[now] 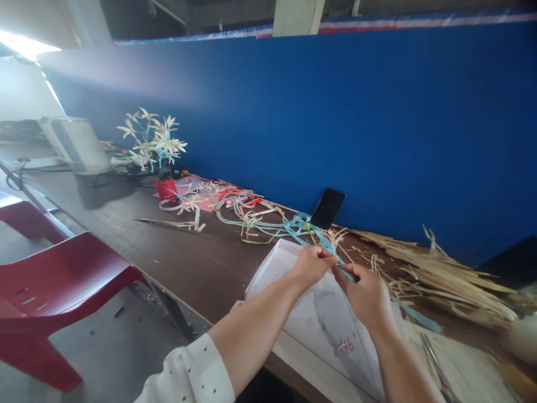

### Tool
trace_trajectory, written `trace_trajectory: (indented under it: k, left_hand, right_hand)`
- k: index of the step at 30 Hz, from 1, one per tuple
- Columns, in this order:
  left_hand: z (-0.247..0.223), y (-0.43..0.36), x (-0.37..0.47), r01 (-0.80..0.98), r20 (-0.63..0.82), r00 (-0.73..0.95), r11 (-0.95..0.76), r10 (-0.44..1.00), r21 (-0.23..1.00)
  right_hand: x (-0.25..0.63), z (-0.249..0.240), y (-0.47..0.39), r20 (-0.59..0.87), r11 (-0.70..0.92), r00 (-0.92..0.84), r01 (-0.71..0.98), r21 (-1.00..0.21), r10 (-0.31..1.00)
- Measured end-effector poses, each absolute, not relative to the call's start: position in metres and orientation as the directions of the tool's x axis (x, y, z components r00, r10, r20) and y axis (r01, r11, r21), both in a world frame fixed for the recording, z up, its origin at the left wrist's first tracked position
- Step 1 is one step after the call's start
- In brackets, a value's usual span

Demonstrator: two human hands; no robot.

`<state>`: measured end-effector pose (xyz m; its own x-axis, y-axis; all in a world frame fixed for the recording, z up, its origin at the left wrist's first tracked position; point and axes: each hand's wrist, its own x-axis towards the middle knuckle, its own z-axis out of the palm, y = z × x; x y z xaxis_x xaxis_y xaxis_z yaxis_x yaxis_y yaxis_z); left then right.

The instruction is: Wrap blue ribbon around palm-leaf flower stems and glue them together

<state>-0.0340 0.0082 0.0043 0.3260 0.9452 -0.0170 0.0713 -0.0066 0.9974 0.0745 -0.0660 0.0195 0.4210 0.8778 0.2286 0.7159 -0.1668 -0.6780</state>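
- Wall (pixel 377 112): blue, standing along the table's (pixel 188 268) far edge, so it gives a backing to lean things on.
- Chair (pixel 71 274): red, beside the table and well apart from the hands.
- Husks (pixel 440 263): heaped to the right against the wall, perhaps to stay within reach.
- Box (pixel 264 271): white, shallow, beneath the hands, probably as a pale work surface.
- Flowers (pixel 157 140): upright in a red pot (pixel 166 189), likely set back for safety.
- Left hand (pixel 314 266) and right hand (pixel 369 291): fingertips pinched close together on the ribbon, apparently for fine control.
- Phone (pixel 328 207): propped on the wall, perhaps to face the person.
- Ribbon (pixel 346 272): blue, above the box, a short length between the pinches, seemingly kept taut; its exact ends I cannot tell.
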Motion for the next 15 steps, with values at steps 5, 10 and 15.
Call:
trace_trajectory:
  k: [5,10,15]
  left_hand:
    - [0.004,0.010,-0.036,-0.107,-0.020,0.406,0.070,0.913,0.992]
    - [0.009,0.008,-0.041,-0.253,0.018,0.574,0.156,0.819,0.955]
    - [0.009,0.008,-0.046,-0.248,0.038,0.682,0.183,0.730,0.951]
  right_hand:
    - [0.077,0.026,-0.068,0.113,-0.201,0.476,0.558,-0.805,0.872]
    - [0.085,0.011,-0.063,0.041,-0.069,0.450,0.225,-0.972,0.892]
    - [0.088,0.005,-0.061,0.011,-0.009,0.421,0.046,-0.999,0.907]
